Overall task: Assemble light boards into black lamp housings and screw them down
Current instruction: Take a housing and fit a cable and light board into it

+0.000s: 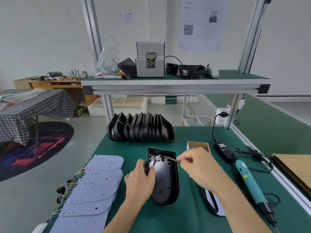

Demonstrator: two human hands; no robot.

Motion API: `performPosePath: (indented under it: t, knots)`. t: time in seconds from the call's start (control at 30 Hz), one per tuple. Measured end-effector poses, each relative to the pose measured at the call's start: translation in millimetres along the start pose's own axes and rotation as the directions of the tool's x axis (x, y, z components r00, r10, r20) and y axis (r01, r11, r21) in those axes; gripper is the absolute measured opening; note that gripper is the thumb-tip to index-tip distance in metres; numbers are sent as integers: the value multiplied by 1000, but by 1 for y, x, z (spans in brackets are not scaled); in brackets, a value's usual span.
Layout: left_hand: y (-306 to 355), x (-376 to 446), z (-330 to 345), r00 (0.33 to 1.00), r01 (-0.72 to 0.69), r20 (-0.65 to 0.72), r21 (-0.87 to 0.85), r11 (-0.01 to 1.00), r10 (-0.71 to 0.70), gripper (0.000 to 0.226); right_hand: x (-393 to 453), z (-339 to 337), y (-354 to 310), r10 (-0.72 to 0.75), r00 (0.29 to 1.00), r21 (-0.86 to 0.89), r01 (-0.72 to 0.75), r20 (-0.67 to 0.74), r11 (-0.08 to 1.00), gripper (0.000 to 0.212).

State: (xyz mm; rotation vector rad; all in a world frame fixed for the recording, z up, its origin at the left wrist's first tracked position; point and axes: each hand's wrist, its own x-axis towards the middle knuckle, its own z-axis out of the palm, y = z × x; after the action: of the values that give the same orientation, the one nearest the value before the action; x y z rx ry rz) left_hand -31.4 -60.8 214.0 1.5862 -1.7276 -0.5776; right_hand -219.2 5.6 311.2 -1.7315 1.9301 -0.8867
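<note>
A black lamp housing (165,180) lies open side up on the green mat in front of me. My left hand (141,180) grips its left wall, thumb inside the rim. My right hand (200,167) pinches a black cable (171,159) that runs into the housing and ends in a small white connector (158,157). A light board (217,204) lies partly hidden under my right forearm. A pile of pale light boards (94,187) with coloured wires sits at the left. Empty black housings (139,128) stand in a row behind.
A small box of screws (198,146) sits just beyond my right hand. A teal electric screwdriver (249,179) and its black power adapter (224,150) lie at the right, beside brown cardboard (294,169). A screw feeder (150,59) stands on the upper shelf.
</note>
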Motion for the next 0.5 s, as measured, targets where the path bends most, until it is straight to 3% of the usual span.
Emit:
performPosePath:
  t: [0.13,0.23,0.3,0.4,0.47,0.5]
  knots:
    - [14,-16,-7,991,-130,-25,-97,987,128,23,0,8,-8,-16,999,-78,20,51,997,31]
    - [27,-28,-11,984,-178,-29,-183,967,176,18,7,24,-8,-23,994,-193,2,-107,981,25]
    - [34,-35,-14,969,-245,-54,-190,951,239,17,8,34,-10,-81,964,-270,10,-254,963,6]
    - [38,-39,-22,947,-321,-86,-188,928,310,18,1,47,-4,-201,861,-111,168,-468,979,21]
    - [39,-39,-27,934,-357,-81,-235,904,348,16,-4,47,1,-169,763,86,282,-624,955,21]
    - [38,-38,-29,923,-382,-70,-269,884,378,16,-6,47,4,-110,750,166,283,-652,945,21]
